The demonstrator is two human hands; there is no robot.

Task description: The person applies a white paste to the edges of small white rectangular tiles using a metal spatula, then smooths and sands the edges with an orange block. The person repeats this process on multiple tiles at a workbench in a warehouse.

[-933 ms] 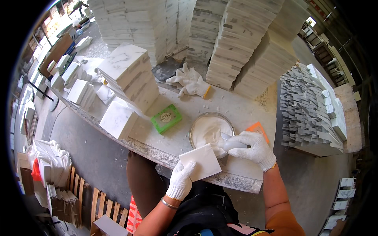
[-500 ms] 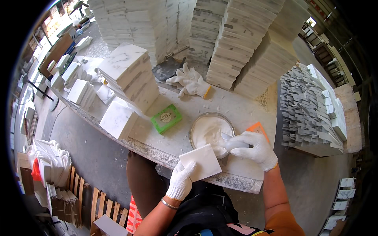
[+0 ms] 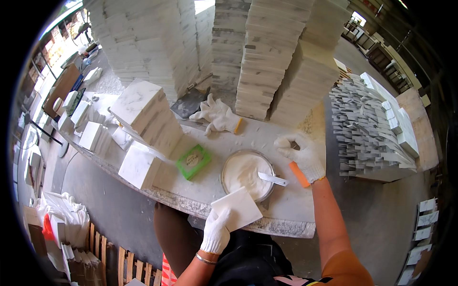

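My left hand (image 3: pixel 217 231), in a white knitted glove, grips a square white tile (image 3: pixel 237 208) by its near left side, with the thumb on top. The tile is tilted over the table's front edge and overlaps the near rim of a round bowl (image 3: pixel 224 183) of white paste (image 3: pixel 241 172). A spatula with a pale handle (image 3: pixel 274 179) rests in the paste, its handle over the right rim. To the right of the bowl my gloved right hand (image 3: pixel 303 155) is off the spatula, fingers bent and apart from the thumb, with nothing visible held. Beside it lies an orange block (image 3: pixel 299 174).
A green box (image 3: pixel 193 162) lies left of the bowl, with a spare white glove (image 3: pixel 217 116) behind. Marble tile stacks (image 3: pixel 148 114) stand at left, and tall ones (image 3: pixel 272 62) line the back. Thin grey pieces (image 3: pixel 367 128) fill a pallet at right.
My right hand has let go of the spatula and moved up and away from the bowl. The spatula stays in the paste. My left hand still holds the tile; the view has shifted slightly.
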